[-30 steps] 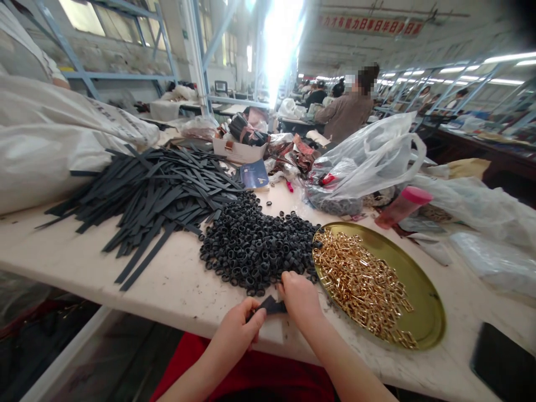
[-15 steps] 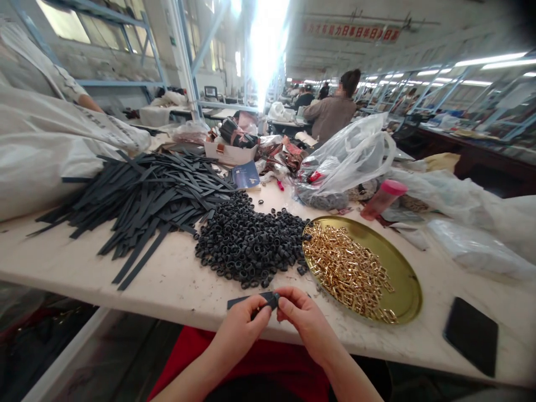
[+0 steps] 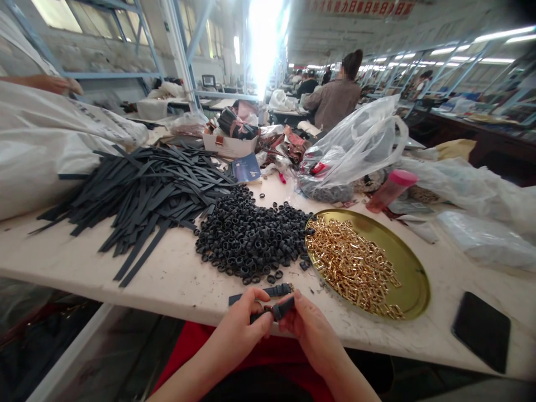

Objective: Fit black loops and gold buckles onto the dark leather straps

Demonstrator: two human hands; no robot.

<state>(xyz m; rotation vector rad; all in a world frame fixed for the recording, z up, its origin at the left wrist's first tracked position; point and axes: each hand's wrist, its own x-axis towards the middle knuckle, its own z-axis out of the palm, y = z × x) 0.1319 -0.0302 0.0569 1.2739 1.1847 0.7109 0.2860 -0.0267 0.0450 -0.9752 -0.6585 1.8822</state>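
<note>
Matt dark strips (image 3: pixel 146 195), glossy gold-metal buckles (image 3: pixel 355 268), smooth metallic tray (image 3: pixel 412 279), filmy plastic bag (image 3: pixel 368 142).

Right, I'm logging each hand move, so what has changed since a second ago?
The right hand has drawn back from the near edge of the pile of loops to the left hand, and both now grip a dark strap. Another strap with a gold-coloured end now shows beyond them; I can't tell if it was just let go. The loops, dark strips, golden tray and phone stayed put.

The left hand (image 3: pixel 245 326) hides (partly) the held strap (image 3: pixel 285 307).
</note>
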